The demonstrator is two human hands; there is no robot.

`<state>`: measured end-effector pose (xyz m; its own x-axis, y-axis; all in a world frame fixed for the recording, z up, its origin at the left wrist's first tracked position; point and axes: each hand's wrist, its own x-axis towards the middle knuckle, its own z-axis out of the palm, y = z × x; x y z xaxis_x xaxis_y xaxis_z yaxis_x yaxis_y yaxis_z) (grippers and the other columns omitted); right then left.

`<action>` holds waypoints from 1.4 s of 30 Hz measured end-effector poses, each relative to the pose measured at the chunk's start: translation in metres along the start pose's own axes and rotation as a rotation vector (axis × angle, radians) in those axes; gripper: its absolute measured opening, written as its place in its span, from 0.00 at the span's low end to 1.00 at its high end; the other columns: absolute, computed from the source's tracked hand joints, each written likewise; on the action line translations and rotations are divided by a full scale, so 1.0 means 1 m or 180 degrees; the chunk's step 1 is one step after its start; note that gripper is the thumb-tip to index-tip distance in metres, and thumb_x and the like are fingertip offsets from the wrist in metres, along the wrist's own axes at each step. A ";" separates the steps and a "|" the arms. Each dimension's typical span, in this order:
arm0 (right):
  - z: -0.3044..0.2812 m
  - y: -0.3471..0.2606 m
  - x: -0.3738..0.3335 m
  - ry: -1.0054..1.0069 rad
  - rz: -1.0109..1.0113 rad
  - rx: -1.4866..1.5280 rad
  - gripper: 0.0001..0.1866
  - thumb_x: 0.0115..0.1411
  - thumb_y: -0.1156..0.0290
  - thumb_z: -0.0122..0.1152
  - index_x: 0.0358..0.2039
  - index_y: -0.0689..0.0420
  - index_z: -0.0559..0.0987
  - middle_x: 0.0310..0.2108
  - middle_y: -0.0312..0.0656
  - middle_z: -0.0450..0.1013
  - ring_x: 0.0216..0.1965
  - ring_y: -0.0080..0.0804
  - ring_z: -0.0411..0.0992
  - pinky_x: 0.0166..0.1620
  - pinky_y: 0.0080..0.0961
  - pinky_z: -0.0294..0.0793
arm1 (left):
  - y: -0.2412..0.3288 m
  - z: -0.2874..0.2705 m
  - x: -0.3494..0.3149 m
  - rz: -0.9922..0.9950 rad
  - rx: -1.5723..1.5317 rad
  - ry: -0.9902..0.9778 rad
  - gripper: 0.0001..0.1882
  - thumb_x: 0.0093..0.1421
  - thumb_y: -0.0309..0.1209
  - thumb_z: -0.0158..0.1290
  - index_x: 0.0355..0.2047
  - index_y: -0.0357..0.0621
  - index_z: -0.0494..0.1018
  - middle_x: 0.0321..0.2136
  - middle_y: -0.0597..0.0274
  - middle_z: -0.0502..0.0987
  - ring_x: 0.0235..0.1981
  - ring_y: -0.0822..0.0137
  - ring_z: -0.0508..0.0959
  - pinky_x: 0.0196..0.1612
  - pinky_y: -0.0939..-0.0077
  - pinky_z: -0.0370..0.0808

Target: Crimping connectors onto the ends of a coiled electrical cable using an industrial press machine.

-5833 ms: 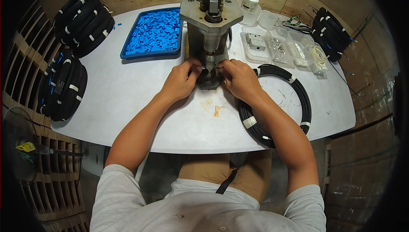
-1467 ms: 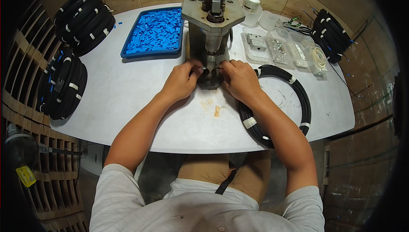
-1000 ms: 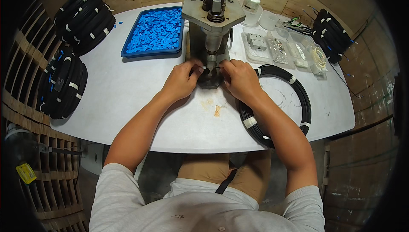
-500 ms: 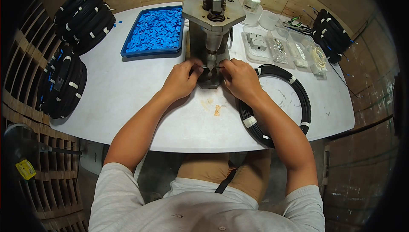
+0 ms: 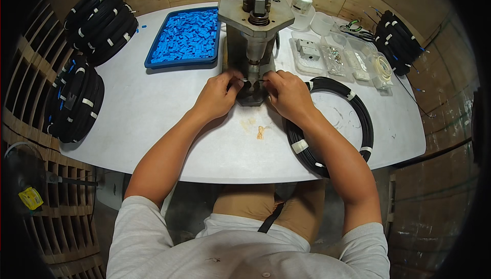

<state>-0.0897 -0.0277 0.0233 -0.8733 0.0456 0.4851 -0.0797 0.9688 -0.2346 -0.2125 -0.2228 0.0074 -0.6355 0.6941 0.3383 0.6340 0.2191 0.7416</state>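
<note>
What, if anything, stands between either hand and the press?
Nothing visible does: the left hand and right hand are at the lower part of the press, one on each side. The black cable coil lies farther right, partly hidden by the right forearm.

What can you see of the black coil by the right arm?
The coil is a round black ring of many thin, smooth strands, plastic-looking, wound together. Several white bands wrap it, the one at lower left bigger than the rest. It lies flat on the white table, which shows through its middle. The right forearm passes over its left side, hiding part; I can't tell if they touch. Its ends aren't clear.
</note>
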 end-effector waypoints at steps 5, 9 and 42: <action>-0.001 -0.002 0.000 0.0052 0.0016 0.0078 0.07 0.58 0.72 0.63 0.38 0.56 0.80 0.30 0.47 0.76 0.36 0.50 0.77 0.40 0.45 0.77 | 0.003 -0.001 0.000 -0.0070 0.0008 -0.0021 0.12 0.68 0.31 0.54 0.47 0.36 0.76 0.37 0.47 0.83 0.38 0.54 0.84 0.44 0.65 0.78; -0.001 -0.002 0.000 0.0057 0.0021 0.0103 0.07 0.58 0.72 0.63 0.38 0.56 0.80 0.30 0.47 0.76 0.36 0.50 0.77 0.40 0.45 0.77 | 0.002 -0.001 0.000 -0.0076 0.0018 -0.0026 0.12 0.68 0.31 0.54 0.46 0.36 0.76 0.37 0.47 0.83 0.39 0.53 0.84 0.45 0.64 0.78; -0.004 -0.005 0.001 -0.0031 0.0154 0.0157 0.10 0.56 0.70 0.64 0.39 0.56 0.81 0.32 0.48 0.77 0.37 0.51 0.78 0.42 0.45 0.78 | 0.002 -0.001 0.000 -0.0057 0.0042 -0.0012 0.12 0.68 0.31 0.54 0.47 0.35 0.76 0.38 0.47 0.83 0.39 0.54 0.84 0.44 0.65 0.78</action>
<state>-0.0878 -0.0317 0.0287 -0.8812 0.0895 0.4641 -0.0607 0.9524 -0.2988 -0.2116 -0.2230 0.0093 -0.6451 0.6926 0.3226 0.6283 0.2406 0.7399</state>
